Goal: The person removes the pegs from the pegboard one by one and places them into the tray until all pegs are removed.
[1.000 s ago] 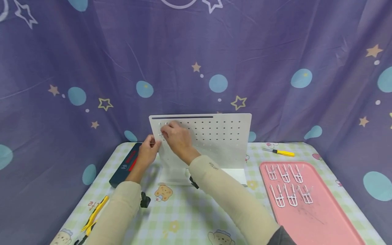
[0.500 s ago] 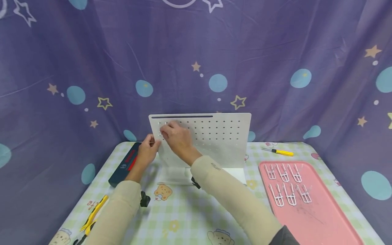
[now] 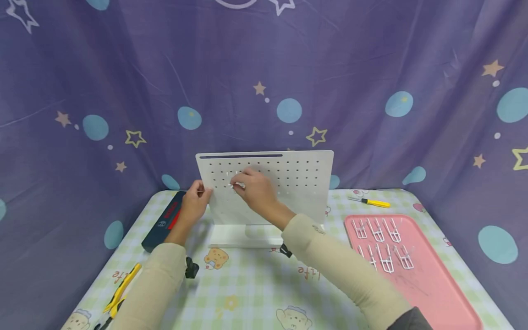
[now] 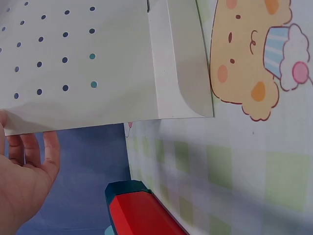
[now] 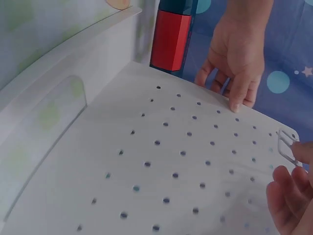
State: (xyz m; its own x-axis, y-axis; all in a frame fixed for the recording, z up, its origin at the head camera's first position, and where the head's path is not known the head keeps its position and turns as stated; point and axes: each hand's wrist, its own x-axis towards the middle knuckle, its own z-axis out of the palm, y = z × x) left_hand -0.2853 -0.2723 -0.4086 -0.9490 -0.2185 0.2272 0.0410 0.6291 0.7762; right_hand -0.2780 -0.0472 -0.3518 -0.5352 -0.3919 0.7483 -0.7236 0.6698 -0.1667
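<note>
A white pegboard (image 3: 231, 206) stands upright on its white base at the middle of the table. My left hand (image 3: 194, 201) grips its left edge, thumb on the front face and fingers behind, as the right wrist view shows. In my right hand (image 3: 257, 190) a white wire hook (image 5: 279, 144) is pinched between thumb and fingers, in front of the board's upper left holes. Part of the hook is hidden by the fingers. In the left wrist view the left hand (image 4: 24, 181) holds the board's edge from below.
A pink tray (image 3: 437, 293) with several white wire hooks (image 3: 386, 263) lies at the right. Behind it is a yellow-handled screwdriver (image 3: 377, 203). On the left are a dark green and red case (image 3: 158, 229) and a yellow-handled tool (image 3: 123, 286). A purple curtain hangs behind.
My right hand has drawn back from the board's top left corner, slightly right and down, with the wire hook. The upper left holes now show bare. The left hand keeps its grip.
</note>
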